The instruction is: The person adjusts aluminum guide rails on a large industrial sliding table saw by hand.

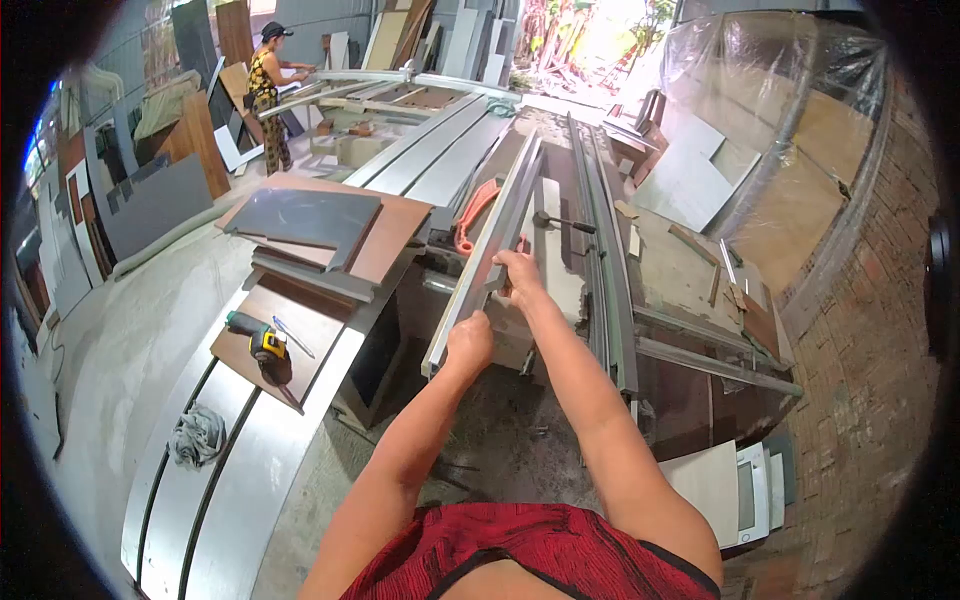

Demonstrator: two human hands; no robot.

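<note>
A long aluminium rail (pixel 508 205) runs away from me across the machine table. My left hand (pixel 470 343) is closed at its near end, the fingers wrapped round its right edge. Farther along the same edge, my right hand (pixel 517 276) is closed too. Between the hands a short dark part (pixel 494 284) shows; my fingers partly hide it. An orange curved guard or handle (pixel 475 215) lies just left of the rail. To the right, a black knob on a rod (pixel 565 222) stands near a second dark rail (pixel 600 260).
On my left, boards (pixel 310 225) are stacked on a metal sliding table (pixel 225 500), with a tape measure (pixel 266 346), a pen (pixel 293 338) and a grey cloth (pixel 197 436). Another person (pixel 268 90) stands at the far left. Panels (pixel 700 175) lean beside plastic sheeting at right.
</note>
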